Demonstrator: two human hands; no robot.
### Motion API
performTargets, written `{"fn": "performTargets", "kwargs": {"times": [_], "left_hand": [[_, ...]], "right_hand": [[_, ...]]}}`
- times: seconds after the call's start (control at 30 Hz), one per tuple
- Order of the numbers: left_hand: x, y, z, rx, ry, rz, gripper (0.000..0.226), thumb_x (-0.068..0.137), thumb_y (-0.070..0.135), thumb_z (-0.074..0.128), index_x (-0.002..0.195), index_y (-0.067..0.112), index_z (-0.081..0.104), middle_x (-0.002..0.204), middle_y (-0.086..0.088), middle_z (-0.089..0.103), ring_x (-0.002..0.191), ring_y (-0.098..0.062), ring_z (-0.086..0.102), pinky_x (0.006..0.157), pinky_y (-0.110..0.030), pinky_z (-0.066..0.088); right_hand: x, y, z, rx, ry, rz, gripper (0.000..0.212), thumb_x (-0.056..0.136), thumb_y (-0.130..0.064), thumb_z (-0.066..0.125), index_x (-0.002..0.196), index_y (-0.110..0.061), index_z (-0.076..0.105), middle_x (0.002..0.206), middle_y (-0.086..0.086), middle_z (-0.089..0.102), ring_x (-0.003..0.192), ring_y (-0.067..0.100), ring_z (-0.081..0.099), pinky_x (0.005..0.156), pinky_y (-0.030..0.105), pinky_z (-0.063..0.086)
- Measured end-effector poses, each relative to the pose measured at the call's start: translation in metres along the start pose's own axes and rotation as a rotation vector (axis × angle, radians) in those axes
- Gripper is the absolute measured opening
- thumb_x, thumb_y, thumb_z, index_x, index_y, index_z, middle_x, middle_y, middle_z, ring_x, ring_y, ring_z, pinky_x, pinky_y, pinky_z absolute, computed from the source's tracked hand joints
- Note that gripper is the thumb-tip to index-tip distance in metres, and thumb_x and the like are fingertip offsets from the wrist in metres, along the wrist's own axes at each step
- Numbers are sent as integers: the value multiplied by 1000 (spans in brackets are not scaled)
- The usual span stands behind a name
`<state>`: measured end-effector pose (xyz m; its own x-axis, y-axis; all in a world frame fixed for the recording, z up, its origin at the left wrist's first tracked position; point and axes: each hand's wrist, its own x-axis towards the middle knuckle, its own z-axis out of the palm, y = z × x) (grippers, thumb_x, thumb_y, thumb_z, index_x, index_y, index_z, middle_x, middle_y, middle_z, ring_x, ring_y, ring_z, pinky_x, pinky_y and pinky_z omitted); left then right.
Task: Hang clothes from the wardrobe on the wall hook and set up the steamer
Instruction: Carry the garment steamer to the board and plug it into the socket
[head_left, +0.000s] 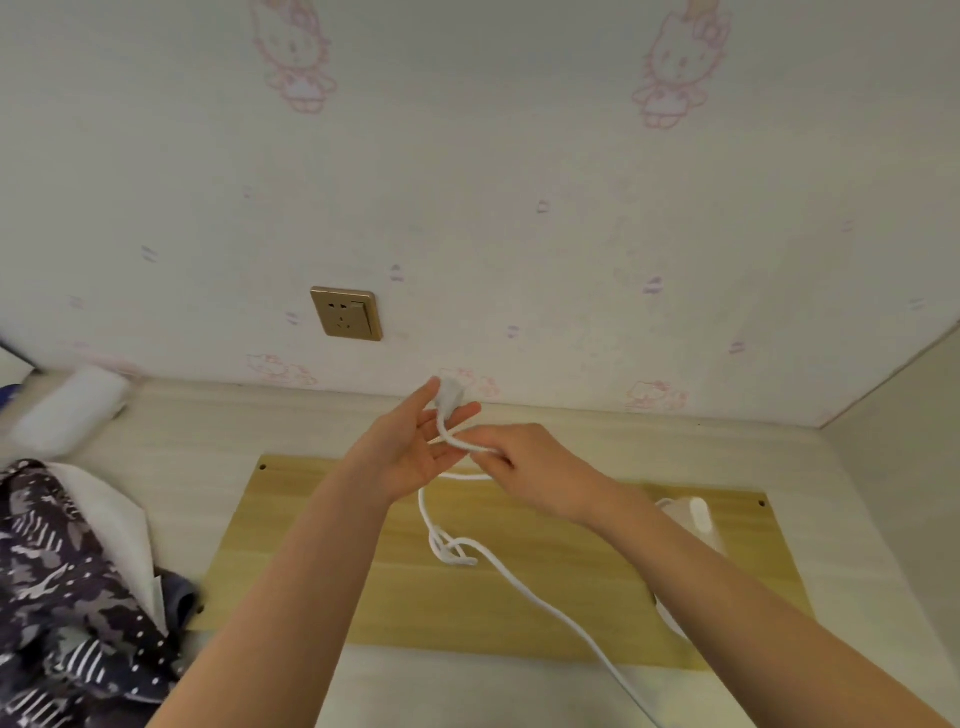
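My left hand (415, 449) holds the white plug (451, 393) between thumb and fingers, palm turned up, above the back of the desk. My right hand (524, 460) pinches the white power cord (514, 574) just below the plug. The cord loops into a loose knot over a yellow wooden board (322, 551) and trails off toward the bottom edge. The white steamer (693, 519) lies on the board at the right, mostly hidden behind my right forearm. A gold wall socket (345, 313) sits on the wall to the upper left of my hands.
A dark patterned garment (67, 597) is heaped at the left over a white sheet. A white rolled item (70, 408) lies at the back left of the pale desk (208, 431). A side panel (904, 441) closes off the right.
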<state>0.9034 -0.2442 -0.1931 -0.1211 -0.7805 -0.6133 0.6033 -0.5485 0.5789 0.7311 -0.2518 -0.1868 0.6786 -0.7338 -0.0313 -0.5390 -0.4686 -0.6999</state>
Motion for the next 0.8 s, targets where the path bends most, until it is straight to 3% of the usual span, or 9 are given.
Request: {"fn": "performTargets", "kwargs": {"times": [0.1, 0.2, 0.27, 0.4, 0.5, 0.6, 0.7, 0.8], "left_hand": [[3, 2, -5, 135, 124, 73, 31, 90, 30, 63, 115, 11, 63, 103, -2, 74, 89, -19, 63, 80, -31, 53], [2, 10, -12, 36, 190, 171, 22, 91, 18, 63, 109, 5, 62, 95, -5, 75, 81, -17, 62, 78, -28, 50], [2, 17, -20, 56, 178, 256, 23, 92, 15, 62, 110, 2, 62, 98, -8, 74, 80, -16, 63, 77, -27, 52], [-4, 29, -34, 230, 193, 413, 24, 92, 19, 62, 108, 1, 65, 101, -8, 74, 77, -14, 64, 75, -26, 53], [-7, 39, -46, 334, 214, 460, 26, 91, 20, 64, 105, -1, 65, 99, -8, 74, 63, -13, 55, 64, -25, 49], [-11, 46, -58, 461, 163, 452, 26, 92, 19, 62, 105, -2, 65, 100, -11, 73, 55, -13, 47, 58, -24, 45], [-14, 52, -71, 510, 24, 405, 25, 93, 20, 59, 108, 2, 66, 102, -13, 72, 58, -14, 49, 63, -25, 44], [-14, 58, -83, 562, -38, 351, 25, 95, 21, 56, 109, 4, 68, 99, -12, 72, 67, -16, 58, 71, -29, 49]], "right_hand": [[1, -8, 11, -292, -37, -70, 36, 99, -17, 42, 128, -32, 56, 88, -1, 61, 72, 13, 55, 67, 30, 46], [5, -7, 23, -394, -49, -32, 30, 99, -22, 43, 126, -27, 53, 91, 8, 65, 81, 27, 60, 69, 40, 50], [6, -7, 32, -322, -67, -14, 24, 97, -20, 45, 120, -23, 54, 88, 7, 64, 78, 26, 61, 69, 42, 51], [14, -15, 35, -119, 21, 61, 34, 98, -21, 44, 131, -26, 52, 101, 2, 70, 87, 15, 67, 80, 34, 55], [30, -26, 27, 105, 182, 110, 26, 97, -15, 45, 115, -23, 62, 89, -4, 72, 79, 2, 67, 80, 28, 56], [60, -32, 22, 213, 278, 125, 22, 94, -11, 50, 108, -20, 64, 86, -7, 70, 79, 3, 67, 81, 32, 56], [92, -33, 22, 282, 220, 169, 28, 92, -23, 56, 119, -21, 62, 102, -4, 71, 93, 10, 66, 89, 38, 54], [112, -36, 26, 528, 84, 190, 35, 93, -22, 59, 128, -16, 59, 113, 1, 70, 103, 11, 66, 95, 35, 52]]}}
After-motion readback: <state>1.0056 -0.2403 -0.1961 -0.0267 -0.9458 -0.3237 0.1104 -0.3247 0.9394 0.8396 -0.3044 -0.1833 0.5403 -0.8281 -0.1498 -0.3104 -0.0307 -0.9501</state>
